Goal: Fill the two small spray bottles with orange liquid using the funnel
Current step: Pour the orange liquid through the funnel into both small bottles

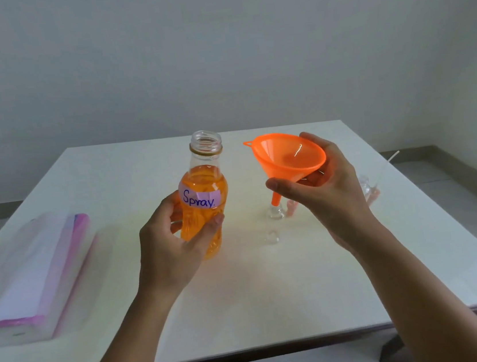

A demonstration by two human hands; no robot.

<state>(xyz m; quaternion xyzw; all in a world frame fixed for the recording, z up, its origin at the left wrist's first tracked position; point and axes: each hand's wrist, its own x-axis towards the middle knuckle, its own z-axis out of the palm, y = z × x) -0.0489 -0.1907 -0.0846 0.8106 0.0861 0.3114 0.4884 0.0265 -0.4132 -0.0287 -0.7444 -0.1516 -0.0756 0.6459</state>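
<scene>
My left hand (169,246) grips an uncapped clear bottle (204,191) of orange liquid, labelled "Spray", held upright above the table. My right hand (319,189) holds an orange funnel (287,159) by its cone, tilted towards me. The funnel's spout points down at the neck of a small clear spray bottle (276,213) that stands on the table. A second small clear bottle (365,187) is partly hidden behind my right hand. A pinkish spray head (291,206) lies beside the first bottle.
A small clear cap (271,236) lies on the white table (246,300) in front of the small bottle. A pack of white and pink sheets in clear plastic (32,275) lies at the left. A thin white tube (391,159) sticks up at the right.
</scene>
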